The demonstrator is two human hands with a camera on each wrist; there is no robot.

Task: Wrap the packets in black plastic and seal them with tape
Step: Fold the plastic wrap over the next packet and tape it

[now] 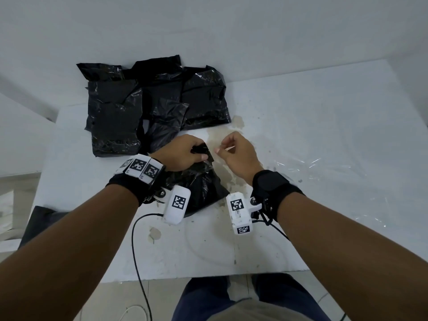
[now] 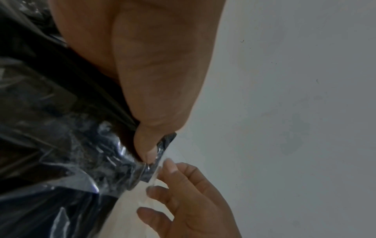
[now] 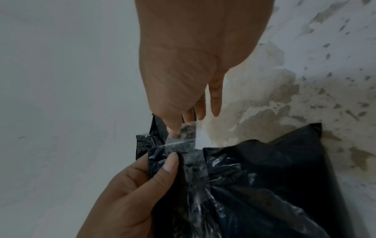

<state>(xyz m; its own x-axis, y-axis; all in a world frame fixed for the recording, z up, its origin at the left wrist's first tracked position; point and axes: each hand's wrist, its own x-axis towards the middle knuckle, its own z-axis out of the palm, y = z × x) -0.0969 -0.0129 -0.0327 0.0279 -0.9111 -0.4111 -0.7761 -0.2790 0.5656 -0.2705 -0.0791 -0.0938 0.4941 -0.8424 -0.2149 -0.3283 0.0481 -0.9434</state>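
So we're mid-seal on this one. The packet (image 1: 199,188) we're working on sits on the table (image 1: 324,135) right in front of us, already bundled in black plastic, with its gathered top end pointing away from us. Our left hand (image 1: 183,154) has its grip clamped on that bunched neck, thumb pressing the fold down. Our right hand (image 1: 236,151) pinches the loose end of a strip of clear tape (image 3: 183,141) between thumb and fingertips, just beside the left thumb. The right wrist view shows the tape already stuck across part of the neck, with the free end still lifted off the plastic.

Progress-wise, we'd say this packet is nearly there: wrapping looks done, tape is partly on, and what's left is probably pulling that end round and smoothing it flat so the fold stays put.

Farther back on the table there's a pile of black-wrapped packets (image 1: 152,100) lying overlapped, near the wall. They look finished, but we can't make out the tape on them from here. A bit of clear film (image 1: 301,165) lies off to our right, and a dark sheet (image 1: 44,216) hangs at the near left edge. No unwrapped packets are visible, so we can't tell how many remain.
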